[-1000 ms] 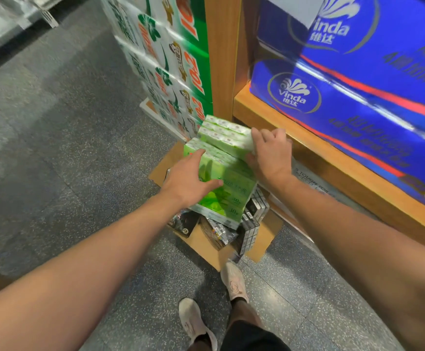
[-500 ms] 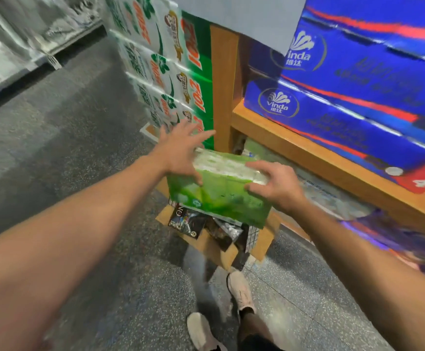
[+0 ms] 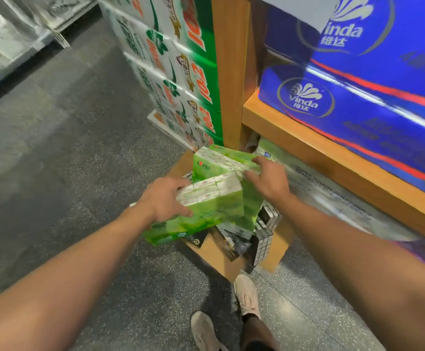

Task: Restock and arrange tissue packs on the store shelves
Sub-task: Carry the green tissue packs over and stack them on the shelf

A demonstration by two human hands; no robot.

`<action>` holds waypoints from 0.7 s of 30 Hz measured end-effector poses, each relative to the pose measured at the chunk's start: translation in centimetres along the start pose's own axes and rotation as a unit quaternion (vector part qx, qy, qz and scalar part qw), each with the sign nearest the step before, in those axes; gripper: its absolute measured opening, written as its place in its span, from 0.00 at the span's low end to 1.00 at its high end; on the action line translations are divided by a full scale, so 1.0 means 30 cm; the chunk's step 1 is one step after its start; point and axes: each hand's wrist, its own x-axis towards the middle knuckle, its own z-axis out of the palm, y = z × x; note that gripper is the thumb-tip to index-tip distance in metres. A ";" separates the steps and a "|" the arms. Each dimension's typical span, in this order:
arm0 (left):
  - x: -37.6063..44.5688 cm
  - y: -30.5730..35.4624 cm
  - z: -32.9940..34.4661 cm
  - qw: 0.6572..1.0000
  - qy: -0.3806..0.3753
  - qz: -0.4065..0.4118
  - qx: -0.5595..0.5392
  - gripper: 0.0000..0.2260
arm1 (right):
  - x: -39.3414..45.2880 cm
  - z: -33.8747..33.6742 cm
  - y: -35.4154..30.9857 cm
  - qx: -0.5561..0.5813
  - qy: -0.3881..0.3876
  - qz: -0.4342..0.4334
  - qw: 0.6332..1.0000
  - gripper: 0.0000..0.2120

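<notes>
Two green tissue packs are in my hands above an open cardboard box [image 3: 216, 254] on the floor. My left hand [image 3: 164, 198] grips the nearer green pack [image 3: 214, 201], thumb under it and fingers over its white top. My right hand [image 3: 267, 179] holds the farther green pack [image 3: 221, 163] by its right end, tilted. Both packs touch each other. The wooden shelf [image 3: 333, 158] stands to the right, carrying big blue Vinda packs [image 3: 358, 102].
The box holds dark and white small packs [image 3: 264, 234]. A stack of green-and-white cartons [image 3: 178, 79] stands behind the box, against the shelf's wooden post [image 3: 229, 72]. Clear-wrapped packs [image 3: 333, 198] lie under the shelf. My shoes [image 3: 246, 295] are just before the box.
Half a second ago both hands held one green pack raised together. Now the hands are lower over the box, each on a separate green pack.
</notes>
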 end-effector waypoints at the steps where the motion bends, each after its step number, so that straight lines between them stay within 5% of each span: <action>1: 0.008 -0.021 0.002 1.000 0.005 -0.020 -0.004 0.25 | 0.049 0.032 0.007 -0.046 -0.028 -0.006 0.999 0.29; 6: 0.012 -0.097 0.017 0.996 0.016 -0.086 -0.003 0.31 | 0.157 0.162 0.020 -0.152 -0.158 0.019 0.975 0.44; 11: -0.027 -0.121 0.013 0.992 0.011 -0.123 -0.011 0.30 | 0.148 0.207 0.042 -0.223 -0.137 0.006 0.965 0.32; 21: -0.310 -0.178 -0.095 0.966 0.067 -0.214 -0.126 0.26 | 0.022 0.070 -0.178 -0.158 -0.083 -0.080 0.981 0.28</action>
